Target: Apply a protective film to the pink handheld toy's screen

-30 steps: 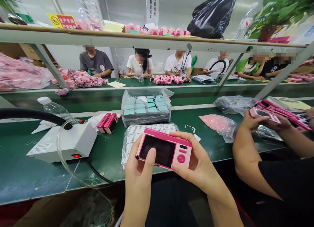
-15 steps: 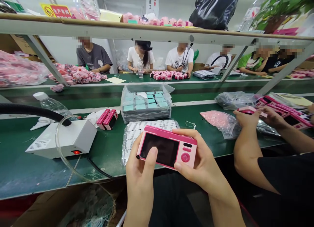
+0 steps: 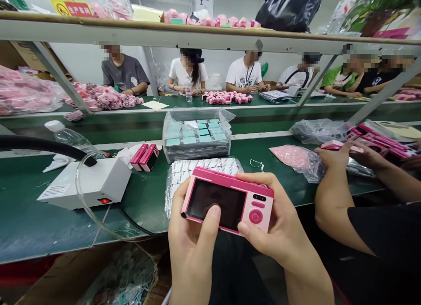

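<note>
Desk (image 3: 19, 226): green, full width
Desk, left of frame: white box (image 3: 98, 182), clear bottle (image 3: 74, 138), two pink cameras (image 3: 140, 158)
Desk, centre: bagged teal stack (image 3: 197, 140), white printed pack (image 3: 204, 164)
Desk, right: bag of pink pieces (image 3: 294, 158)
Shelf (image 3: 164, 32), top: black bag (image 3: 289, 11)

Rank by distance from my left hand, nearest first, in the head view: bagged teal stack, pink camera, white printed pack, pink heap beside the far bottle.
1. Pink camera, held by the left hand.
2. White printed pack, just beyond the camera.
3. Bagged teal stack, behind the pack.
4. Pink heap, straight across, farthest back.
</note>
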Available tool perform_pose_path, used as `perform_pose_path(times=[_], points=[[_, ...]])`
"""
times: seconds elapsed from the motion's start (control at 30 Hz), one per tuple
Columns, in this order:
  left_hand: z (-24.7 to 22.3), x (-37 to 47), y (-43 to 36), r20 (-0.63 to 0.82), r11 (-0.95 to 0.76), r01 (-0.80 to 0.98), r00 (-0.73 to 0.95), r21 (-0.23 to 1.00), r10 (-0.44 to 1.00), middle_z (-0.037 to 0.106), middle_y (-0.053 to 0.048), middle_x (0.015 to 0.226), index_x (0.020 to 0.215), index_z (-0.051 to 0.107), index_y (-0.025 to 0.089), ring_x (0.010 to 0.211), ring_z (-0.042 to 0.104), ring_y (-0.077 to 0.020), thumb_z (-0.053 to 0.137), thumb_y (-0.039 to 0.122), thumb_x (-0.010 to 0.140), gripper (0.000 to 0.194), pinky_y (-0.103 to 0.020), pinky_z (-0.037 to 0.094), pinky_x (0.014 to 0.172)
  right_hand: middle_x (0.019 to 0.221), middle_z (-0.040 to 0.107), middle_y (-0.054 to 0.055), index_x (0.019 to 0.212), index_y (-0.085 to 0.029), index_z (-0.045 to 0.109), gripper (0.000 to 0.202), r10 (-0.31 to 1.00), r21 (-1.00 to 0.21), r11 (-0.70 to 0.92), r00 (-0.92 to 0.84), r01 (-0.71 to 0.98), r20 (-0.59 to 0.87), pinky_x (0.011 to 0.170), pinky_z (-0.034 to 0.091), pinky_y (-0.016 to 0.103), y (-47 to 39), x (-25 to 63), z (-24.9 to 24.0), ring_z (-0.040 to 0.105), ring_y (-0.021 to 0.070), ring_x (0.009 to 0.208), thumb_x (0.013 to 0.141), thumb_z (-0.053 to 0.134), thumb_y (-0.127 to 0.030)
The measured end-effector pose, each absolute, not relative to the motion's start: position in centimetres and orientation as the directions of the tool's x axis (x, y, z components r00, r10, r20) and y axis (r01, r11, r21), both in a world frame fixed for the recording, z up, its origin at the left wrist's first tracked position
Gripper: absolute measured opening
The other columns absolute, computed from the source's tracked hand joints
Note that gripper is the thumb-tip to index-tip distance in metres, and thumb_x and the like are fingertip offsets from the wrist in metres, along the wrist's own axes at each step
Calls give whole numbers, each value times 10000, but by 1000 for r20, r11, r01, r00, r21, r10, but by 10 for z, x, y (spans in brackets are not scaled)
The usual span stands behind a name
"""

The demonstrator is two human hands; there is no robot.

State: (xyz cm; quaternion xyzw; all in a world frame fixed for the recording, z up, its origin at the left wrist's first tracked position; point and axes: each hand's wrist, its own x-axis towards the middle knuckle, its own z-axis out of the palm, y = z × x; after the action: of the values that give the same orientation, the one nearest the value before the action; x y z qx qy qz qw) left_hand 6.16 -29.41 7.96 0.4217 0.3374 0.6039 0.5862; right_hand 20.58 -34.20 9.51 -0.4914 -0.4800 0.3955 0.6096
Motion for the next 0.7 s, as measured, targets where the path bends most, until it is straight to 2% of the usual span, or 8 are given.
perform_pose_path(times=[0.13, 0.2, 0.33, 0.5, 0.7], points=[[86, 56, -304, 59, -32, -447, 46, 894, 997, 775, -55, 1305, 1362, 738, 296, 1126, 793, -288, 821, 308, 923, 447, -324, 700, 842, 1142, 799, 14, 1377, -405, 682, 564, 934, -965, 261, 243, 36, 262, 643, 640, 288, -345, 203, 95, 758, 210, 858, 871, 914, -311], [86, 52, -307, 90, -61, -429, 47, 901, 995, 772, -55, 1299, 1363, 748, 303, 1116, 794, -289, 817, 307, 913, 455, -333, 708, 848, 1186, 800, 14, 1367, -410, 690, 545, 925, -956, 286, 246, 57, 291, 647, 638, 283, -346, 203, 96, 762, 203, 859, 875, 913, -333], [84, 48, -307, 180, -138, -422, 61, 896, 982, 766, -62, 1320, 1376, 744, 318, 1061, 812, -276, 823, 317, 924, 459, -337, 722, 827, 1129, 806, -5, 1391, -425, 672, 591, 913, -938, 327, 220, 112, 345, 640, 632, 264, -348, 200, 100, 749, 177, 795, 872, 898, -257], [88, 50, -308, 109, -120, -390, -50, 913, 993, 785, -57, 1128, 1287, 742, 272, 896, 816, -238, 879, 380, 908, 418, -288, 707, 698, 956, 795, -41, 1429, -447, 622, 641, 904, -917, 379, 160, 129, 396, 585, 607, 233, -349, 196, 103, 683, 140, 650, 891, 830, -167], [94, 43, -316, 86, -87, -432, -20, 898, 996, 783, -57, 1131, 1292, 763, 276, 945, 804, -247, 873, 328, 875, 434, -281, 702, 707, 928, 787, -55, 1423, -472, 600, 688, 896, -902, 399, 138, 164, 422, 551, 589, 228, -351, 192, 107, 667, 141, 610, 867, 824, -134]])
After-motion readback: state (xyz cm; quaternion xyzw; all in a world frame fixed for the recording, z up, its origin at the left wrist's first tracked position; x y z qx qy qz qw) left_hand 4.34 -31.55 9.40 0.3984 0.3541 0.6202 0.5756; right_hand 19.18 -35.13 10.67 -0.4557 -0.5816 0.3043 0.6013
